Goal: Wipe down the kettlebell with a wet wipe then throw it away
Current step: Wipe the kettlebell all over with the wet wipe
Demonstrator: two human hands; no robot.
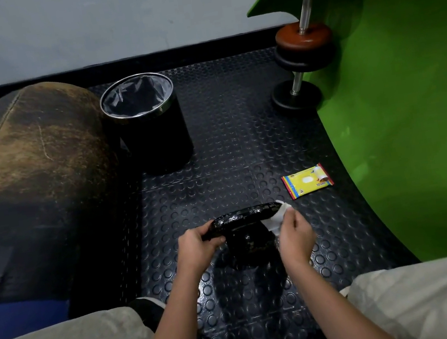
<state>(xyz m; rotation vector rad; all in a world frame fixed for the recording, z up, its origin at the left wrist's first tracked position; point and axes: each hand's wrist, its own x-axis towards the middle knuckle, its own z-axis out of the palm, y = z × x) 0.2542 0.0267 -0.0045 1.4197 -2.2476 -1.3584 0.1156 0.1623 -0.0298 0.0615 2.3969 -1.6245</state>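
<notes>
A black kettlebell (247, 217) stands on the studded rubber floor between my knees. My left hand (197, 243) grips the left end of its handle. My right hand (294, 234) holds a white wet wipe (276, 219) wrapped round the right end of the handle. The kettlebell's body is partly hidden below the handle and between my hands. A black round bin (149, 122) with a clear liner and a metal rim stands open at the back, left of centre. The yellow wet wipe pack (307, 181) lies on the floor to the right of the kettlebell.
A worn brown padded bench (31, 156) fills the left side. A green curved wall (410, 114) runs along the right. Dumbbells (302, 46) lean against it at the back right. The rubber floor (241, 143) lies open between bin and kettlebell.
</notes>
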